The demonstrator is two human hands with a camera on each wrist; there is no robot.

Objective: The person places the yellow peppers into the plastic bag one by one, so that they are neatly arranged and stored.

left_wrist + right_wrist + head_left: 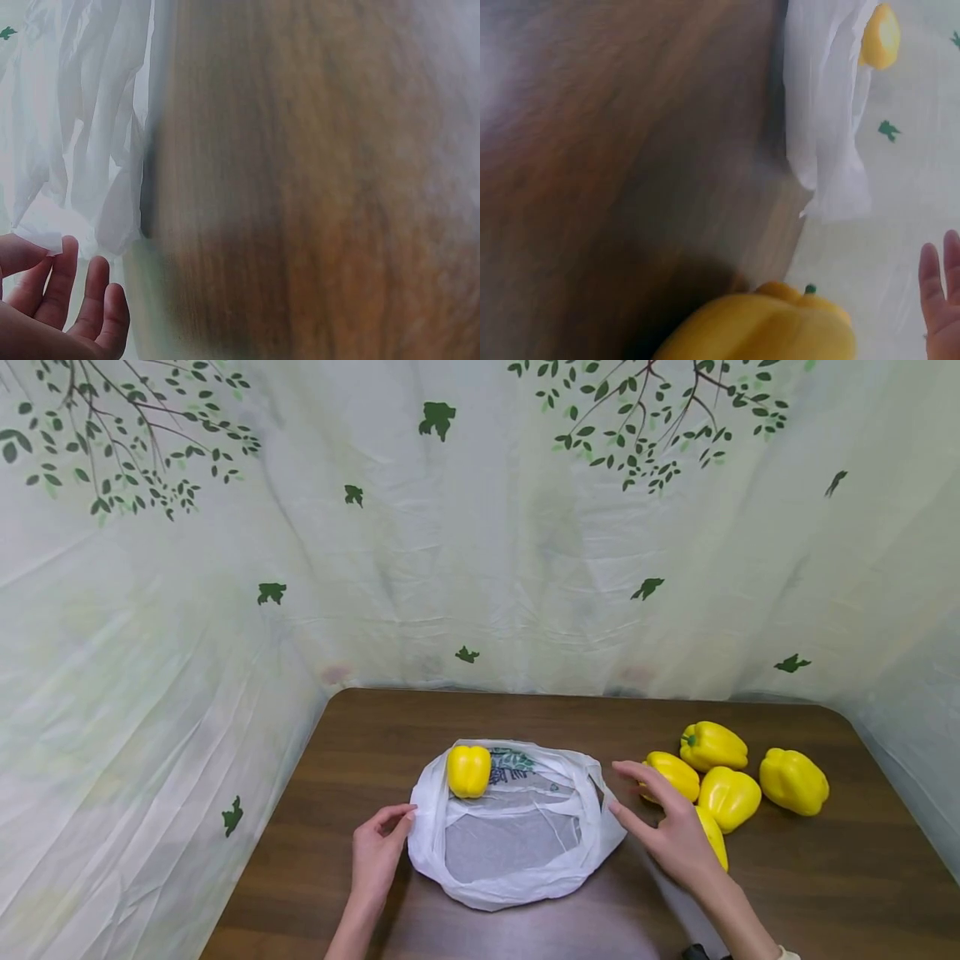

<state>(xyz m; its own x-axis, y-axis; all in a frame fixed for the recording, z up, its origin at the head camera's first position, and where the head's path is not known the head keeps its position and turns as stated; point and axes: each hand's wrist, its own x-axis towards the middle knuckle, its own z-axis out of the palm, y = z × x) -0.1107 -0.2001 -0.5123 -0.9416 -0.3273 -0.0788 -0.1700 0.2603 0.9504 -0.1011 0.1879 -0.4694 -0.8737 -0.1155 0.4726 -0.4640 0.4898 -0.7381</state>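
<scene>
A white plastic bag (517,889) lies spread on the table with its mouth facing up. One yellow bell pepper (468,771) sits at the back left of its mouth. At the bag's left edge, my left hand (377,852) pinches the rim between thumb and fingers, as the left wrist view also shows. My right hand (678,835) is beside the bag's right edge, thumb and fingers spread apart and holding nothing. Behind and right of that hand lies a group of yellow bell peppers (729,799), one partly hidden by it.
The brown wooden table (300,877) ends at a pale curtain (480,552) printed with green leaves, which hangs behind and along the sides. Another yellow bell pepper (793,782) lies farthest right, slightly apart from the group.
</scene>
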